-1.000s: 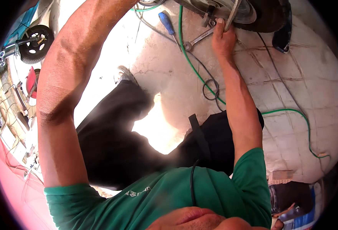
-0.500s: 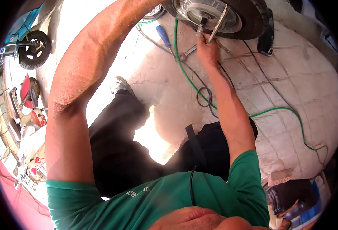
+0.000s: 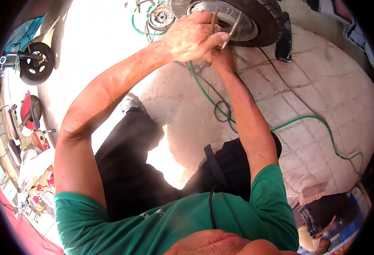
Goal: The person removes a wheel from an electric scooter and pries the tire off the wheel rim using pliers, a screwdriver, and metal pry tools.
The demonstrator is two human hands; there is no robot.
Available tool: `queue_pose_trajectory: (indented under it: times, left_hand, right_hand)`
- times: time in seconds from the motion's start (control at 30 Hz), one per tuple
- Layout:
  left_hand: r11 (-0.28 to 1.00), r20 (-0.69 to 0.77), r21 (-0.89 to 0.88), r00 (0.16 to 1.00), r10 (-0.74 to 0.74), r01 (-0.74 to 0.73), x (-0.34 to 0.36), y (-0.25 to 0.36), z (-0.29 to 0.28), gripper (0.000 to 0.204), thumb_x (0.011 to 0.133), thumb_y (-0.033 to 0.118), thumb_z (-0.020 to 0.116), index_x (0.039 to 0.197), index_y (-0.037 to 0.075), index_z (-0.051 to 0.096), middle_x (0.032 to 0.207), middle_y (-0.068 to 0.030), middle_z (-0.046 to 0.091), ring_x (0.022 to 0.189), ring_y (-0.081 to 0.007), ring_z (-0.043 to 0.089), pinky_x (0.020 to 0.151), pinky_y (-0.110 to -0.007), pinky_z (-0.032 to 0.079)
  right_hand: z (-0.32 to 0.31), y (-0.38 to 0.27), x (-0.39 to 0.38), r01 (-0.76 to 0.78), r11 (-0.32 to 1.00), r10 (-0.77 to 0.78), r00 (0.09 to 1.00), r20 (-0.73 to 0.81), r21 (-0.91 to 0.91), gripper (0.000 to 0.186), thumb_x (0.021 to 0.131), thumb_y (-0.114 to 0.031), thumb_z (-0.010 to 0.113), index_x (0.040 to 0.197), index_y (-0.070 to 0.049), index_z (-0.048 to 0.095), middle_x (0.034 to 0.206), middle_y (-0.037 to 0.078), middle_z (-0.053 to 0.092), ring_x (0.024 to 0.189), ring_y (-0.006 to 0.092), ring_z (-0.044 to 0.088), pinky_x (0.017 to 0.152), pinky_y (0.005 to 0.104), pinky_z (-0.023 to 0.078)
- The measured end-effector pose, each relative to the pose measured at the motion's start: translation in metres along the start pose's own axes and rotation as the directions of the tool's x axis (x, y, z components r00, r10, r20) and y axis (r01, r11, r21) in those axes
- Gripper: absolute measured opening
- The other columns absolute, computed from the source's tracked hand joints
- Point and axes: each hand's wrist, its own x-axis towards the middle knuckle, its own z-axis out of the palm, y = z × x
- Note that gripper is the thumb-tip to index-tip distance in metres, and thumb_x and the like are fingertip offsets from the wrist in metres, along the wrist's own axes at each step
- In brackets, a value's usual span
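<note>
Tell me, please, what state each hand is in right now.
Left hand: fingers curled at the wheel, thumb by a slender bar; grip cannot be told.
Right hand: partly hidden by the left; grip cannot be told.

Showing in white on the chest of the green T-shirt, low in the frame and left of centre: a short line of print. Running at a slant there, creasing with the cloth and blurring too much for reading letter by letter. Showing pale specks, too, on a small red panel near the left edge, but appearing too small for telling lettering from pattern. Offering nothing legible anywhere else, from upper left to lower right.
</note>
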Motion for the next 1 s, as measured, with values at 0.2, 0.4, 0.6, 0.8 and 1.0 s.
queue_pose_trajectory:
  times: [0.2,0.4,0.6,0.8,1.0]
  left_hand:
    - [0.957,-0.003,-0.028,0.958,-0.288,0.287,0.016,0.026,0.030,0.042,0.106,0.047,0.048,0.105,0.015,0.075,0.104,-0.0158,0.059,0.105,-0.0377,0.063,0.092,-0.048,0.052]
    - [0.919,0.057,0.103,0.920,-0.388,0.381,0.018,0.031,0.041,0.046,0.107,0.051,0.046,0.115,0.015,0.073,0.108,-0.0187,0.061,0.109,-0.0401,0.064,0.096,-0.050,0.051]
    - [0.960,0.139,0.038,0.950,-0.278,0.276,0.019,0.017,0.058,0.057,0.105,0.061,0.041,0.122,0.019,0.076,0.125,-0.0135,0.062,0.113,-0.0377,0.056,0.099,-0.051,0.044]
    - [0.931,0.064,0.071,0.930,-0.361,0.357,0.025,0.028,0.080,0.047,0.108,0.051,0.042,0.129,0.021,0.071,0.120,-0.0106,0.064,0.119,-0.0375,0.050,0.103,-0.051,0.042]
    - [0.893,0.074,0.106,0.892,-0.446,0.438,0.025,0.031,0.071,0.046,0.108,0.050,0.042,0.125,0.021,0.073,0.121,-0.0080,0.064,0.119,-0.0375,0.050,0.104,-0.051,0.041]
  right_hand:
    - [-0.002,0.013,0.006,0.356,0.920,-0.363,0.932,-0.015,-0.162,0.054,0.097,-0.036,0.067,0.141,-0.009,0.054,0.132,0.015,0.066,0.120,0.0297,0.066,0.093,0.0391,0.055]
    - [-0.014,0.014,0.022,0.407,0.823,-0.355,0.913,0.201,-0.396,0.067,0.100,-0.043,0.058,0.153,-0.009,0.037,0.150,0.023,0.046,0.139,0.0368,0.048,0.110,0.0453,0.042]
    - [-0.024,-0.011,0.005,0.512,0.784,-0.464,0.859,0.217,-0.350,0.070,0.096,-0.043,0.065,0.150,-0.007,0.041,0.148,0.024,0.050,0.137,0.0388,0.049,0.109,0.0453,0.043]
    - [-0.049,-0.022,-0.004,0.495,0.774,-0.396,0.865,0.308,-0.395,0.066,0.096,-0.034,0.065,0.150,-0.006,0.041,0.151,0.021,0.049,0.137,0.0357,0.051,0.109,0.0446,0.045]
    - [-0.070,-0.050,-0.060,0.061,0.931,-0.218,0.884,0.413,0.360,0.063,0.090,-0.014,0.067,0.148,-0.007,0.044,0.136,0.009,0.057,0.124,0.0215,0.057,0.100,0.0378,0.050]
